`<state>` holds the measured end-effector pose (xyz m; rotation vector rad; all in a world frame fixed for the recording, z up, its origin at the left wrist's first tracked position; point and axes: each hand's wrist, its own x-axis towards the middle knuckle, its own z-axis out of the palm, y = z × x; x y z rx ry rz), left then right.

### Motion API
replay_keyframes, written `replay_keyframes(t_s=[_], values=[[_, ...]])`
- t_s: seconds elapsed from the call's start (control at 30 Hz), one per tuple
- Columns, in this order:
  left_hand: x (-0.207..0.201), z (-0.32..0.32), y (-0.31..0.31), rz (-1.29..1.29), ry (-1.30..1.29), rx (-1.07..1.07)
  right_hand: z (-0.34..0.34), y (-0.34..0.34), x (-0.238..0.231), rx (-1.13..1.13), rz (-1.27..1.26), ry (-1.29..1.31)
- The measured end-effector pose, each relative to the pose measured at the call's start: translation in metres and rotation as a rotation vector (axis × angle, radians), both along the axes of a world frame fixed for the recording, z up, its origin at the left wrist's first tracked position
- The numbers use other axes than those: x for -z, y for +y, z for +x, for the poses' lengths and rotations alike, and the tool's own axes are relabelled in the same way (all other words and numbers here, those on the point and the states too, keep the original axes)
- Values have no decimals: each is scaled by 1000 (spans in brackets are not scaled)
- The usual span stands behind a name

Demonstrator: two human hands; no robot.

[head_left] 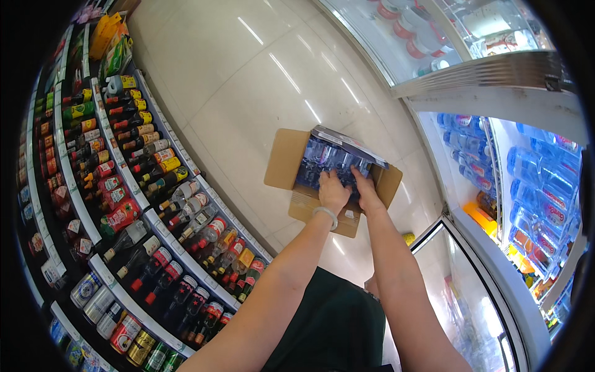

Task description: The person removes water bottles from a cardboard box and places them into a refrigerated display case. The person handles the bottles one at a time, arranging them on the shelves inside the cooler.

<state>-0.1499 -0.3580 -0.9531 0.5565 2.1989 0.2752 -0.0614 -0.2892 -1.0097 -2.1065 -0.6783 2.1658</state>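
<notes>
Head view: open cardbd box (pixel 285 159) w/ bottles (pixel 317 156) packed inside sits on tiled flr (pixel 229 105), btwn stocked shelves (pixel 137 193) on L & lit fridge (pixel 496 102) on R. L hand (pixel 334 191), w/ wristband (pixel 326 214), & R hand (pixel 367 188) reach in side by side, fingers bent at bottles; can't tell if grasping or loose.

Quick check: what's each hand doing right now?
Left hand: fingers on the bottles in the open cardboard box; grip cannot be told.
Right hand: reaching into the same box; grip cannot be told.
</notes>
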Motion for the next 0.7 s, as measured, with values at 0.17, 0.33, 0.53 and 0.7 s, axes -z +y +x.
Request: replay_keyframes(t_s=[0.17, 0.33, 0.53, 0.7], values=[[3, -14, -3, 84, 25, -173, 2, -1, -24, 23, -46, 267], [-1, -40, -26, 221, -416, -390, 4, -8, -63, -6, -160, 379], [-129, -5, -50, 428, -807, -470, 62, -50, -154, -1, 54, 400], [-232, 46, -98, 260, -962, -262, 144, -92, -296, -28, 170, 490]])
